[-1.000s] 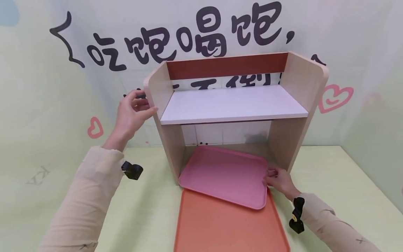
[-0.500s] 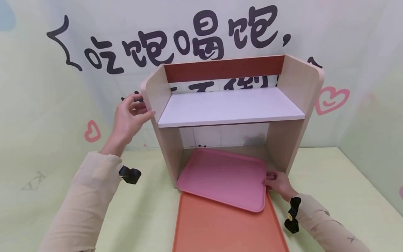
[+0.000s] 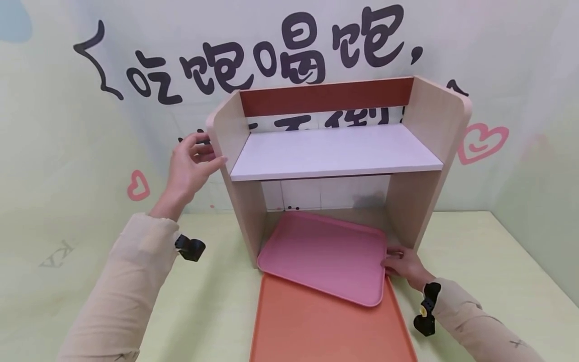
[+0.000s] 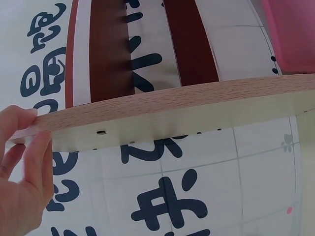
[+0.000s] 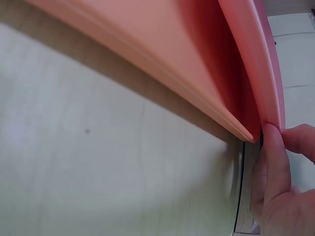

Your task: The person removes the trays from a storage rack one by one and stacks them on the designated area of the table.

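Note:
A small two-tier wooden shelf (image 3: 429, 118) with a white middle board (image 3: 336, 151) stands on the table. My left hand (image 3: 187, 168) grips the upper front edge of its left side panel, thumb in front and fingers behind. A pink tray (image 3: 325, 256) lies askew, its back part inside the lower compartment and its front corner out over an orange tray (image 3: 332, 322). With thumb and fingers, my right hand (image 3: 407, 266) pinches the pink tray's right rim. In the right wrist view, a gap shows between the two trays near that hand (image 5: 285, 182).
The pale green table (image 3: 479, 261) extends on both sides of the shelf. Behind it hangs a printed cloth (image 3: 113, 125) with large dark characters and pink hearts. A red-brown board (image 3: 325, 98) spans the shelf's upper back.
My right hand and the pink tray's front right corner have shifted very slightly toward the front. The left hand keeps its hold on the same panel. The head view has swayed a little.

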`<state>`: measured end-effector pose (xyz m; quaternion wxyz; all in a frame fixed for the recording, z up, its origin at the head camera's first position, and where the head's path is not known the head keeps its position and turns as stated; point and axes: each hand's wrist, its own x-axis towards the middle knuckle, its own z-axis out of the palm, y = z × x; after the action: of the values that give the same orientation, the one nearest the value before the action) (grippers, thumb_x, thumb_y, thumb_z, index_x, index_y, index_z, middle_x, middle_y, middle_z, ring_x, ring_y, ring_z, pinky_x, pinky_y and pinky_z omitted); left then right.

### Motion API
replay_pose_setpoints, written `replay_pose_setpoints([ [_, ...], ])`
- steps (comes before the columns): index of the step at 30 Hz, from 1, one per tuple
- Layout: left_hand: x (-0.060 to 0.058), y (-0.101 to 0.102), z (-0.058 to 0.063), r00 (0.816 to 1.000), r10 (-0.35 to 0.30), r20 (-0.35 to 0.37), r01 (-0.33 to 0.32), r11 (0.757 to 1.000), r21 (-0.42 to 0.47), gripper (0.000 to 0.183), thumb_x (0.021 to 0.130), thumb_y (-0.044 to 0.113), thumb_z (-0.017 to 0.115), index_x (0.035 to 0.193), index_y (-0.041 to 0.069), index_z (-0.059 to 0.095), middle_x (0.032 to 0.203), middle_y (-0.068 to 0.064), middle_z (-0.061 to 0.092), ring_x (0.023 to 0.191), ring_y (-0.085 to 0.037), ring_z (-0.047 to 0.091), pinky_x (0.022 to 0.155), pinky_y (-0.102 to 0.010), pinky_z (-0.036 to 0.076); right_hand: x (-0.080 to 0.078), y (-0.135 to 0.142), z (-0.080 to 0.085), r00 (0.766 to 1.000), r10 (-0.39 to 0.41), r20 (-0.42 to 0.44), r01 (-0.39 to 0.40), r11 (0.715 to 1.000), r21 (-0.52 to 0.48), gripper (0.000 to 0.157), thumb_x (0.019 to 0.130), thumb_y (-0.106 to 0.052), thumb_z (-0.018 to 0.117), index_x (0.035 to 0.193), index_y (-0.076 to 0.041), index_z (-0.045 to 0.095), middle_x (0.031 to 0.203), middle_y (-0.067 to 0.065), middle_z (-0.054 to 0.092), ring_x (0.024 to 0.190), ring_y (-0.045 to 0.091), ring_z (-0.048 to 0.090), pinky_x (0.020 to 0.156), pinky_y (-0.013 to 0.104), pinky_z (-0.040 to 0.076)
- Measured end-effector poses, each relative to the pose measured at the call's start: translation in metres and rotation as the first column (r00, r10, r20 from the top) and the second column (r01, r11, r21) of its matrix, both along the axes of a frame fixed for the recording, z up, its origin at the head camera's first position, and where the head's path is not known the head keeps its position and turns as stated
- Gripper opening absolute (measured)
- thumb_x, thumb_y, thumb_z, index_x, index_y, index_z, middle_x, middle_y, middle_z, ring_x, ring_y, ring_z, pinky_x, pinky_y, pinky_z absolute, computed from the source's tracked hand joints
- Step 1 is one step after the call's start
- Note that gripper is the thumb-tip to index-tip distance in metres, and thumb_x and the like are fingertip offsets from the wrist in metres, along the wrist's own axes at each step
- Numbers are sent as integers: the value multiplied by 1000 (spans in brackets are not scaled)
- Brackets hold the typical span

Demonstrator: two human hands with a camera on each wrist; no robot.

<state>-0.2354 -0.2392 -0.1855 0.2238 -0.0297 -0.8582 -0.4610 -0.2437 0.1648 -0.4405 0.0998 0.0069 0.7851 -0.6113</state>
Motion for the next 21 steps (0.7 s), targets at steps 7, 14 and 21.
replay_pose_setpoints([
  [7, 0, -1, 0, 1000, 6, 2, -6, 1000, -6, 54, 78, 24, 67, 125, 10, 44, 114, -13, 53, 98, -24, 56, 85, -33, 46, 7, 1, 1, 999, 5, 40, -4, 999, -37, 52, 82, -3, 58, 121, 19, 32, 92, 19, 59, 70, 16, 62, 65, 30, 53],
  [14, 1, 0, 0, 1000, 6, 0, -6, 1000, -7, 54, 78, 24, 67, 125, 10, 44, 114, -14, 53, 99, -24, 56, 85, -33, 46, 17, 1, -1, 994, -19, 108, 26, 997, -66, 56, 82, -5, 60, 123, 16, 29, 87, 14, 61, 67, 16, 63, 63, 29, 53],
  [21, 0, 0, 0, 1000, -1, 3, 1, 1000, 3, 55, 78, 23, 67, 125, 9, 43, 115, -14, 53, 99, -24, 56, 85, -32, 46, 25, 1, 0, 989, -44, 139, 57, 994, -91, 57, 81, -5, 60, 124, 15, 28, 86, 14, 61, 68, 18, 64, 64, 29, 53],
])
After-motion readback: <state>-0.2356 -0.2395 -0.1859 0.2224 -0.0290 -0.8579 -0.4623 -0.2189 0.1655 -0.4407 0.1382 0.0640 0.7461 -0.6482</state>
